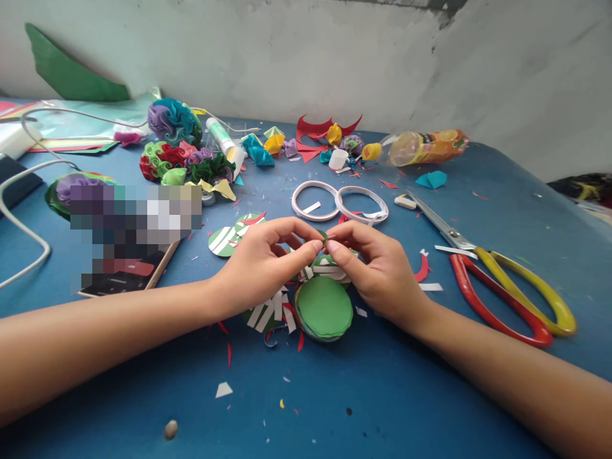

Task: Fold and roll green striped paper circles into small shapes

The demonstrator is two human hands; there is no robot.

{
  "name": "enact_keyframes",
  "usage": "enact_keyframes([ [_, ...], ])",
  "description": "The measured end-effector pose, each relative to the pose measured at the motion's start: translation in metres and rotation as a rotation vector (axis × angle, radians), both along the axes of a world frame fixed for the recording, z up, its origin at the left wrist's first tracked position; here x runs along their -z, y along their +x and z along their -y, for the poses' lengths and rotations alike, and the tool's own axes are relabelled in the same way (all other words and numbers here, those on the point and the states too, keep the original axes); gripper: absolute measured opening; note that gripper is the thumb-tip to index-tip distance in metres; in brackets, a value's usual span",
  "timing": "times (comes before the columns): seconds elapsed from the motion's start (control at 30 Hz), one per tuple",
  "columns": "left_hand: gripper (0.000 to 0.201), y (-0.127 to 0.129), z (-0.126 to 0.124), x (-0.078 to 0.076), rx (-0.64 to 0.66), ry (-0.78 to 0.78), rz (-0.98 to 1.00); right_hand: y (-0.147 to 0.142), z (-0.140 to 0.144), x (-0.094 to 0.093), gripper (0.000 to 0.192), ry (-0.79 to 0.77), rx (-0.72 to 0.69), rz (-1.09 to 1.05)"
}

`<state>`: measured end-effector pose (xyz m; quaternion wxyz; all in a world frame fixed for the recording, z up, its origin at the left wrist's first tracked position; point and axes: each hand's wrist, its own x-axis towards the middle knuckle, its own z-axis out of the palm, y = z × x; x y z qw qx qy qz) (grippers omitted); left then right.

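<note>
Head camera view: the left hand (261, 258) and the right hand (377, 268) meet fingertip to fingertip over the blue table (382, 395), both pinched together on a small green paper piece (324, 238) held between them, just above the middle of the table. Directly near of the fingers lies a stack of green paper circles (324, 308), with white strips (268, 312) just to its left. Two tape rings (339, 203) lie just beyond the hands. Scissors (502, 280) with red and yellow handles rest to the right, well apart. Folded paper flowers (179, 153) crowd the far left.
</note>
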<state>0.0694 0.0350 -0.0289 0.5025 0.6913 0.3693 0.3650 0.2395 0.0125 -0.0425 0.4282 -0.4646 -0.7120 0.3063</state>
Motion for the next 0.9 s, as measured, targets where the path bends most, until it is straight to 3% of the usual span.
enact_keyframes([
  [0.57, 0.018, -0.0025, 0.0010, -0.0010, 0.054, 0.057, -0.059, -0.0027, -0.0032, -0.0012, 0.025, -0.123, 0.042, -0.151],
  [0.9, 0.015, -0.0019, 0.0020, 0.0003, 0.033, 0.094, -0.068, -0.0022, -0.0031, -0.0002, 0.026, -0.113, 0.066, -0.156],
])
